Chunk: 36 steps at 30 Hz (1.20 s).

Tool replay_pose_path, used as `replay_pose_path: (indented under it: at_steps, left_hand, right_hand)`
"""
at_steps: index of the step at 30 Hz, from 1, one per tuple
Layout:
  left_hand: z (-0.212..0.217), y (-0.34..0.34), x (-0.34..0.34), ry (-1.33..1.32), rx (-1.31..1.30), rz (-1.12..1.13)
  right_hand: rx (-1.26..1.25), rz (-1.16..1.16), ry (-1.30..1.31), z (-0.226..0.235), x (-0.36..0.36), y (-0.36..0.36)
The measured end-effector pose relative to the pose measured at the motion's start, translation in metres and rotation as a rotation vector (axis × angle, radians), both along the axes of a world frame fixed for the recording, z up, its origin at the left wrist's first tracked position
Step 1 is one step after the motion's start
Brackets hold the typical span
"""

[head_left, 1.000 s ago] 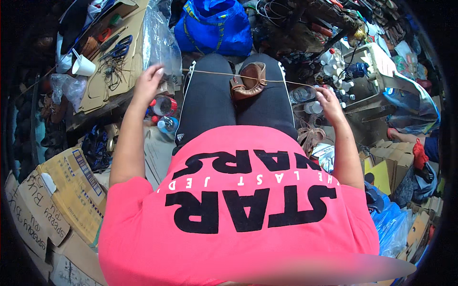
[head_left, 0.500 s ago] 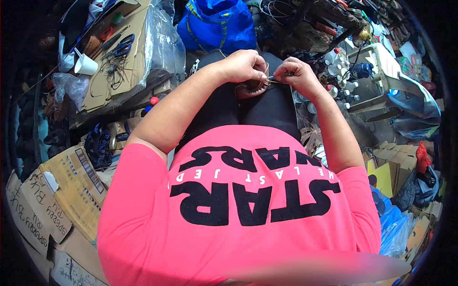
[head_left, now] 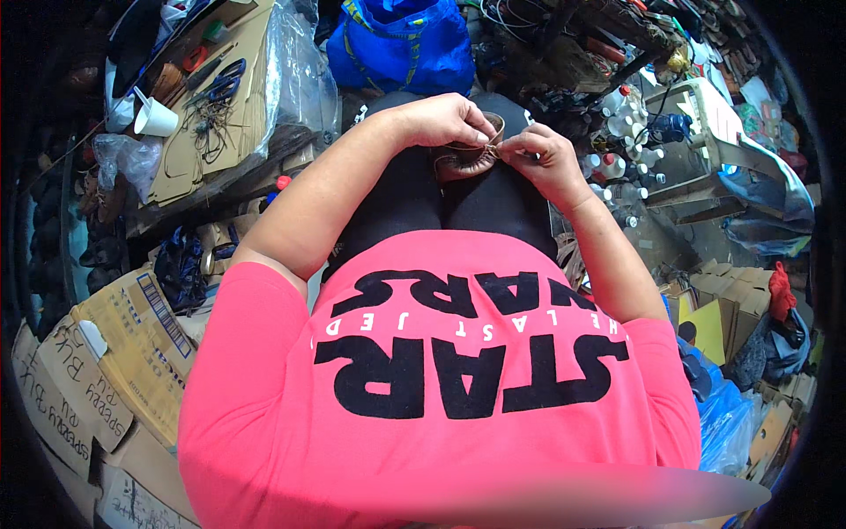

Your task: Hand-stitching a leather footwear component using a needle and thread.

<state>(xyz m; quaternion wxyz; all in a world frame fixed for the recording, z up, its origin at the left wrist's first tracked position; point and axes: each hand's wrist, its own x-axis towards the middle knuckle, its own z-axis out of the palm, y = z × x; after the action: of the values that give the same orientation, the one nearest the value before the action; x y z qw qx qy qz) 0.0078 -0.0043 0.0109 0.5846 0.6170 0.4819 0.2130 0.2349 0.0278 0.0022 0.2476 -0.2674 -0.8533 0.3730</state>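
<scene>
A brown leather shoe, partly hidden by my fingers, rests on my dark-trousered lap between the knees. Pale thread runs along its edge and shows between my two hands. My left hand is closed on the shoe's upper edge, with thumb and index finger pressed near the opening. On the other side, my right hand is closed in a pinch on the thread, right beside the shoe's edge. Whether a needle is between these fingertips is too small to tell.
A blue bag stands beyond my knees. At left, a bench with cardboard sheets carries scissors and a white cup. Several bottles and a white plastic chair are at right. Cardboard boxes lie lower left.
My right hand has come slightly left and down, closer to the shoe. A thin light-coloured tool at its fingertips no longer shows. My left hand keeps its hold.
</scene>
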Motion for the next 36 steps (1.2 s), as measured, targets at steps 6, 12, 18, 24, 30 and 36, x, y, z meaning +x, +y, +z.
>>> replay_pose_path:
  at_steps: [6, 12, 18, 24, 30, 36]
  left_hand:
    - [0.006, 0.003, 0.000, 0.080, 0.015, -0.105]
    - [0.010, 0.009, 0.001, 0.068, 0.070, -0.156]
    - [0.002, 0.004, 0.005, 0.226, 0.320, 0.138]
    - [0.018, -0.056, -0.017, 0.533, 0.319, 0.200]
    - [0.022, -0.062, -0.057, 0.627, 0.361, 0.354]
    - [0.010, -0.037, 0.002, -0.934, 0.029, 0.600]
  right_hand:
    - [0.439, 0.129, -0.318, 0.036, -0.008, -0.005]
    - [0.603, 0.281, -0.540, 0.053, -0.022, 0.004]
    - [0.039, 0.124, -0.277, 0.015, -0.023, 0.013]
    - [-0.805, -0.026, 0.023, 0.017, 0.009, 0.017]
    - [0.028, -0.172, -0.072, -0.010, 0.004, 0.018]
    - [-1.398, -0.453, 1.048, -0.010, -0.025, 0.021]
